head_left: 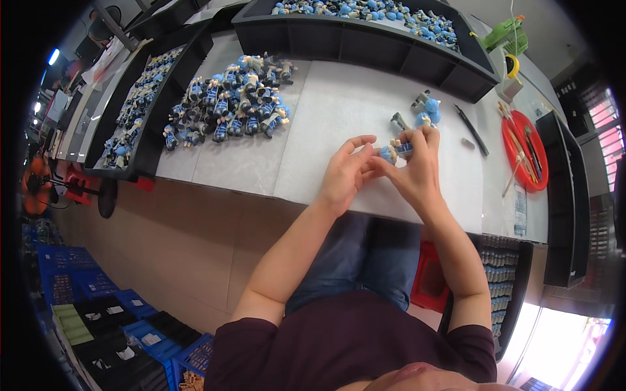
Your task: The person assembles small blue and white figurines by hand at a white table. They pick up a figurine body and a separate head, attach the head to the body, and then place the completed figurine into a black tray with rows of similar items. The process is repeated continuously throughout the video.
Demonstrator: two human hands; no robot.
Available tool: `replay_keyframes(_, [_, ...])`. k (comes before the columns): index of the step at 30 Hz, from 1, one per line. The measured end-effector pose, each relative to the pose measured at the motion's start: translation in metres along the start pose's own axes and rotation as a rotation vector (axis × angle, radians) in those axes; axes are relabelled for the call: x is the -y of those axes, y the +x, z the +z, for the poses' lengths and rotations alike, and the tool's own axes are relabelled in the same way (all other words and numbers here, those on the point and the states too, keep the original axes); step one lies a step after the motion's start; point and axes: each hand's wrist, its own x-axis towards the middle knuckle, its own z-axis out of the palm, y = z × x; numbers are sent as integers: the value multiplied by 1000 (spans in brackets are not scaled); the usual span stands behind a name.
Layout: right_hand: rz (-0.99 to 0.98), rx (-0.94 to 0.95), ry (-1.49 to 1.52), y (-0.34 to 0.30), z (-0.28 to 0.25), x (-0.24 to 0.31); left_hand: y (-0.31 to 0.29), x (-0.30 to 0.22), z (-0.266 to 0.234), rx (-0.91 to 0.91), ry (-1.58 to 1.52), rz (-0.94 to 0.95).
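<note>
Over the white table sheet (313, 140), both hands meet around a small toy figurine (389, 154) with a light-blue head and a blue-and-dark body. My right hand (420, 171) is closed on its body, thumb beneath and fingers above. At the head end, the fingertips of my left hand (342, 174) close in against it; the exact contact is partly hidden. Just beyond my right fingers lie a few more figurines (428, 112) with round blue heads. A dark pen-like tool (472, 130) rests to their right, near a small grey block (467, 143).
A heap of blue figurines (238, 98) covers the table's left part. Black trays of figurines stand at the back (365, 39) and left (153, 124). On the right are a red oval dish (538, 179) of tools, a black bin (567, 215) and a green fan (507, 36).
</note>
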Motion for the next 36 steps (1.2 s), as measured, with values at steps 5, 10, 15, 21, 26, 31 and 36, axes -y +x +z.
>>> replay_keyframes(5, [60, 115, 297, -32, -1, 6, -3, 0, 1, -51, 54, 88])
replay_keyframes(10, [203, 149, 613, -60, 0, -7, 0, 5, 2, -54, 114, 126])
replay_keyframes(15, [295, 150, 656, -63, -3, -8, -1, 6, 5, -78, 199, 103])
replay_keyframes(21, [197, 137, 619, -64, -2, -7, -1, 6, 4, -83, 250, 75])
replay_keyframes(26, [216, 122, 611, -67, 0, -10, -2, 4, 4, -44, 235, 53])
replay_keyframes(31, [212, 96, 655, -67, 1, -14, -2, 4, 7, -10, 367, 88])
replay_keyframes(36, [121, -16, 468, -53, -26, -14, -3, 6, 7, -28, 358, 83])
